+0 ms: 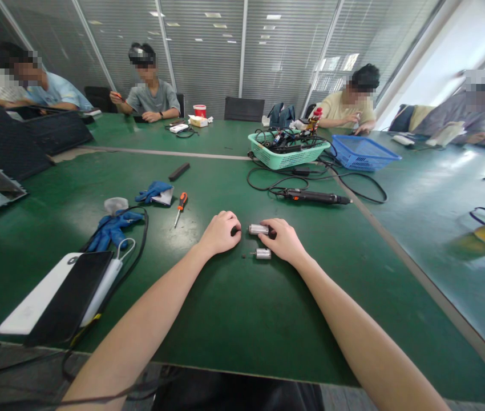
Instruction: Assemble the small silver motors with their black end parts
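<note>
My right hand point(284, 238) is closed on a small silver cylindrical motor point(258, 229) that lies sideways, its left end sticking out from the fingers. A second, smaller silver motor point(263, 254) with a thin shaft pointing left lies on the green table just below. Left of that shaft is a tiny dark bit point(243, 257). My left hand point(220, 233) rests on the table opposite, fingers curled inward. A dark spot shows between its thumb and fingers; whether it is a part or shadow I cannot tell. A small gap separates the two hands.
An orange-handled screwdriver point(181, 206), blue gloves point(112, 228), a dark bar point(179, 171) and phone-like slabs point(71, 297) lie left. A corded electric screwdriver point(315, 197), a green basket point(287, 158) of cables and a blue basket point(364, 154) stand beyond. Several people sit around.
</note>
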The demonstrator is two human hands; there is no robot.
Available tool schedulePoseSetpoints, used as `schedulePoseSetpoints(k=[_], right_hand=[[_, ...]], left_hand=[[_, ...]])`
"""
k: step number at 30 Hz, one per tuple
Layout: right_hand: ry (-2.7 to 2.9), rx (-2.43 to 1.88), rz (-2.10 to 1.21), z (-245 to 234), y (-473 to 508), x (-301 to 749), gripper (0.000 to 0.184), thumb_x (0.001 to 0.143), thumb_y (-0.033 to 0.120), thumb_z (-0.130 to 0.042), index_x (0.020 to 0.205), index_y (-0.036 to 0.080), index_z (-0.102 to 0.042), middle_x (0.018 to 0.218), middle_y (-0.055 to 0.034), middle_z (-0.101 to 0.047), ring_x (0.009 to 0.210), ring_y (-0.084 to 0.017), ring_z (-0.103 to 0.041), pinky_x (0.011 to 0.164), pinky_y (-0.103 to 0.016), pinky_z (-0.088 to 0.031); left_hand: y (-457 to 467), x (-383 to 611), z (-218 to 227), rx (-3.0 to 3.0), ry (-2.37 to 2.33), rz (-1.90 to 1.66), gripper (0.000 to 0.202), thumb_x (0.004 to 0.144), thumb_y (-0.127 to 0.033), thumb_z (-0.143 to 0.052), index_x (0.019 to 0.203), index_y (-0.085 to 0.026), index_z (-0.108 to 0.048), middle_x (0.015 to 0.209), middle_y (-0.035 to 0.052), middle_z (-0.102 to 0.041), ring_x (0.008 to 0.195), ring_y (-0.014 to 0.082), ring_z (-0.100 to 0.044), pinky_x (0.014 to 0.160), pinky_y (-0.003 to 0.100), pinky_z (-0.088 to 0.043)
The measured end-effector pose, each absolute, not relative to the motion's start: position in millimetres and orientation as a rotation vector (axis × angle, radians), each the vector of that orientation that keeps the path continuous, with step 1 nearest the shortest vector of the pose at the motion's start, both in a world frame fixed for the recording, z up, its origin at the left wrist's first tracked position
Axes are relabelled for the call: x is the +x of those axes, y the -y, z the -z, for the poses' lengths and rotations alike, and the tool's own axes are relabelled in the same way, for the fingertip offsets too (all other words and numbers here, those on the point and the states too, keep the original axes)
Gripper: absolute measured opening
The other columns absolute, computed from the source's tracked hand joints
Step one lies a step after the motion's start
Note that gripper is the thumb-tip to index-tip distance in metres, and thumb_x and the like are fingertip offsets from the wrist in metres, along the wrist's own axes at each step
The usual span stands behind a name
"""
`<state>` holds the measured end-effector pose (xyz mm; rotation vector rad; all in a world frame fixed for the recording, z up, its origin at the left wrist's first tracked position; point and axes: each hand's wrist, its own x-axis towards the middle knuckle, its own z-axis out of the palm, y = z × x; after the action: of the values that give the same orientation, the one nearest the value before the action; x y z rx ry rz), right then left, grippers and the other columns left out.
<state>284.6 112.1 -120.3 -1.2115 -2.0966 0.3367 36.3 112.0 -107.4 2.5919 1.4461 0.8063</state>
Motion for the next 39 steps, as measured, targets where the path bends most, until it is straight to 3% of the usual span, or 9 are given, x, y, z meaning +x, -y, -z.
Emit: schedulePoseSetpoints(k=[26, 39], right_hand=[[2.08, -1.206, -0.362, 120.2, -110.8, 284.9, 0.035, 0.084, 0.029, -0.068, 0.119, 0.021, -0.068, 0.112, -0.0093, -0.071, 0.105, -0.027, -0.064, 0.094, -0.044, -0.054], [2.005, -1.226, -0.399, 121.2, -111.1, 287.2, 0.031, 0.088, 0.033, -0.064, 0.116, 0.022, -0.07, 0.112, -0.0092, -0.072, 0.098, -0.024, -0.068, 0.084, -0.039, -0.059]], left_hand=[[-110.8, 37.7, 106.6, 2.581, -1.448, -0.798, 0.008, 0.085, -0.025, -0.062, 0.089, -0.021, -0.068, 0.104, 0.0074, -0.065, 0.102, 0.0254, -0.057, 0.088, 0.043, -0.049], [-109.6, 34.8, 105.9, 2.558, -1.443, -0.853, 0.008, 0.085, -0.022, -0.061, 0.09, -0.021, -0.067, 0.102, 0.0075, -0.064, 0.103, 0.0248, -0.057, 0.093, 0.043, -0.05]])
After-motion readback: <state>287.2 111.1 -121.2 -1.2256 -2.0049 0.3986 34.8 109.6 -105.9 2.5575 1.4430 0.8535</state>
